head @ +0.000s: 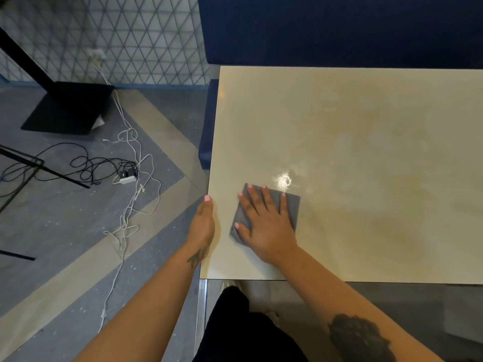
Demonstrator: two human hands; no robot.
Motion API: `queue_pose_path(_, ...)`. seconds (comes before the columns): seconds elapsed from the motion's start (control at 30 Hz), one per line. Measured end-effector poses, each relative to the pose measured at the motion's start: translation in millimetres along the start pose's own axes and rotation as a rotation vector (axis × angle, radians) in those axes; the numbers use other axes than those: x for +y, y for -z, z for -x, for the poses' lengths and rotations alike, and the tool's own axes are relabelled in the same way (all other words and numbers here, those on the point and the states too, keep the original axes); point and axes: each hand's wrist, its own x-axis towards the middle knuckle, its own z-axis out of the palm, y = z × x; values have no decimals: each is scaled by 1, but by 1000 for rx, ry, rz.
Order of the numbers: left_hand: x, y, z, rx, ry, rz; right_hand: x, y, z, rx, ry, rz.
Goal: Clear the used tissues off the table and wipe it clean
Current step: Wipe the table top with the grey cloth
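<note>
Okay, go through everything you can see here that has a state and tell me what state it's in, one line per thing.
Grey cloth: flat on the table, pressed under the right hand.
Right hand: fingers spread flat on the cloth.
Left hand: on the table's left edge.
Table: no tissues in view, glossy.
Cables: tangled on the floor.

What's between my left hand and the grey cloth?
Only a bare strip of table, seen in the head view; the left hand sits at its edge, the right hand presses the grey cloth.

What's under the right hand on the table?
The right hand lies flat on a grey cloth, which rests on the cream table. The tabletop beneath the cloth is covered.
</note>
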Motion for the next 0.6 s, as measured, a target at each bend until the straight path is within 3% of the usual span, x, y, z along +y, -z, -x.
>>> queue_pose_path(0.23,6,-4,-9,54,-48,-96,9,-1,46,-12,151,-8)
queue_pose_path(0.37,12,-7,-11,73,-145,-199,49,6,44,-4,13,0)
queue_pose_path(0.5,14,-9,-15,78,-214,-219,47,7,-2,-2,-126,-17)
queue_pose_path(0.6,15,-9,-21,68,-270,-244,29,6,-9,-11,-89,-8)
